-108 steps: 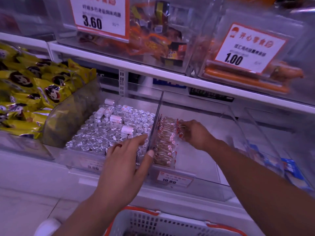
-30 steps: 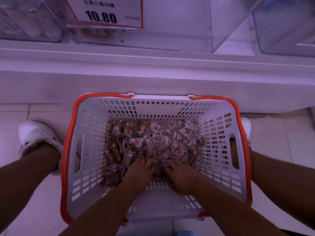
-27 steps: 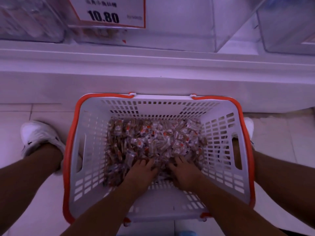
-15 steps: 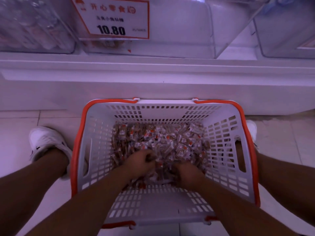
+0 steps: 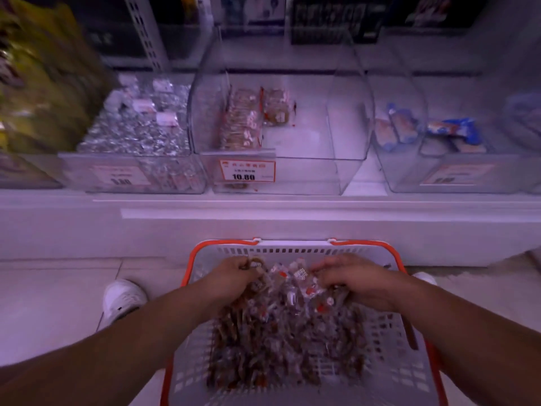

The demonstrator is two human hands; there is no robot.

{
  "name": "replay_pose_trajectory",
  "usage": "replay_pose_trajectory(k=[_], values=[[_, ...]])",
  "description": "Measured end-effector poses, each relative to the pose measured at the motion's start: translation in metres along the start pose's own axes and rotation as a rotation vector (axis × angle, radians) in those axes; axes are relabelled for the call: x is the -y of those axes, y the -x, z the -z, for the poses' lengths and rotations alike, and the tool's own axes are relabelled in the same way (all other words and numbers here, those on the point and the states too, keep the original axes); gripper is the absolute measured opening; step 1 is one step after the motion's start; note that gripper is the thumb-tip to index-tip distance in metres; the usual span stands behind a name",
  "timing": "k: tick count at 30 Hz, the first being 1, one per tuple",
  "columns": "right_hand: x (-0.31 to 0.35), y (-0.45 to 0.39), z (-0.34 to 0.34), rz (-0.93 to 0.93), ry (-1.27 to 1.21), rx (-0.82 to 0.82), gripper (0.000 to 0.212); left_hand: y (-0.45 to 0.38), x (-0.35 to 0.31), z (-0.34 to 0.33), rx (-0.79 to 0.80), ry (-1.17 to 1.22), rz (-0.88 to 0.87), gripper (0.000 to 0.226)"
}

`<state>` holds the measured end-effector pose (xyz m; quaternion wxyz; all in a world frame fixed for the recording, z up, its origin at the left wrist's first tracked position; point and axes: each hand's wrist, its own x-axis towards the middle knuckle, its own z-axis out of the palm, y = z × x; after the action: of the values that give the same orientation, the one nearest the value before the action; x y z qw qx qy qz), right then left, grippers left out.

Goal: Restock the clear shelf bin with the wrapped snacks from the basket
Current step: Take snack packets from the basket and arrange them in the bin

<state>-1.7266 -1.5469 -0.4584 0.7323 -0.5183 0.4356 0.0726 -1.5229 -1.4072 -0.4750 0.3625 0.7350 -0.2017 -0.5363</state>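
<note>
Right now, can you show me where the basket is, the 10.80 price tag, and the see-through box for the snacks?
basket (image 5: 292,249): head view, far white rim.
10.80 price tag (image 5: 247,170): head view, middle of the card.
clear bin (image 5: 307,178): head view, bare front wall.

**Non-task items in view**

At the left of the shelf you see a clear bin of silver foil-wrapped sweets (image 5: 137,133), its front label blurred. In the upper left of the frame, yellow packets (image 5: 38,83) appear heavily smeared. At the right of the shelf, a clear bin holds blue-and-white wrapped items (image 5: 424,133). At lower left, a white shoe (image 5: 124,298) rests on the pale tiled floor (image 5: 52,288).
</note>
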Motion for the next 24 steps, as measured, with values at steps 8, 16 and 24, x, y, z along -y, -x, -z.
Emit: replay_pose_trajectory(k=[8,16,24], values=[[0.02,0.055,-0.046,0.161,-0.301,-0.027,0.035,0.061,-0.016,-0.004,-0.175,0.198,-0.041,0.017],[0.035,0.036,-0.041,0.168,-0.319,-0.145,0.033,0.044,-0.03,0.02,-0.192,-0.15,-0.26,0.024],[0.053,0.033,-0.054,0.208,-0.398,-0.024,0.029,0.035,-0.035,-0.005,-0.234,0.355,-0.09,0.021]])
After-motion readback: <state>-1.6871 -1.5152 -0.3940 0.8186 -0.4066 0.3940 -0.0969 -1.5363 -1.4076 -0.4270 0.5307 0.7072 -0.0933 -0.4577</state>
